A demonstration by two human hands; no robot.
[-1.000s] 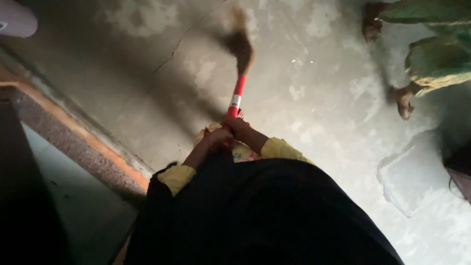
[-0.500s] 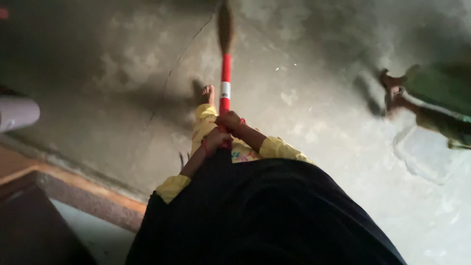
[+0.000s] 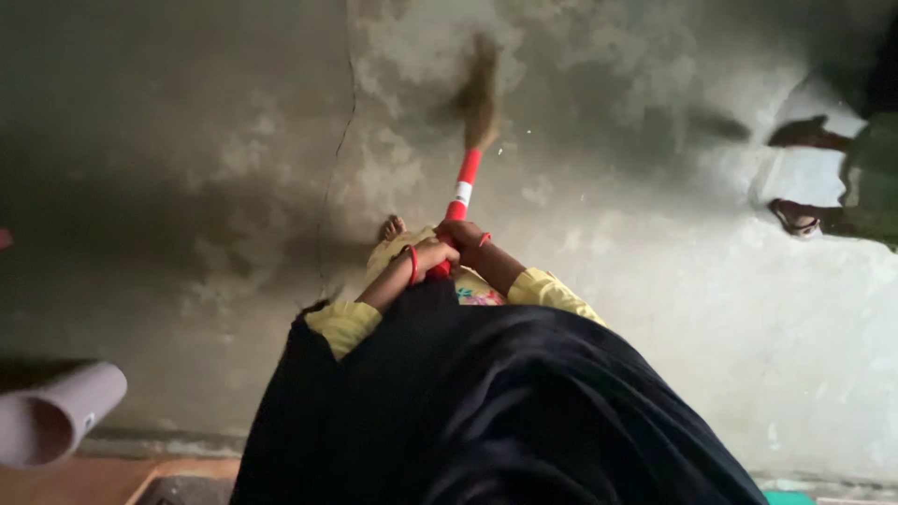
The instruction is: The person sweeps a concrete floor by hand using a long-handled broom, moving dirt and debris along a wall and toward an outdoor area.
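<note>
Worn on the head, aimed steeply down past a dark garment at both hands and a concrete floor. Hands seen close, floor farther off. Only one view, nothing shared.

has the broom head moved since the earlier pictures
Yes. The broom head now lies right of the floor crack; half a second ago it lay over the crack's top end.
</note>
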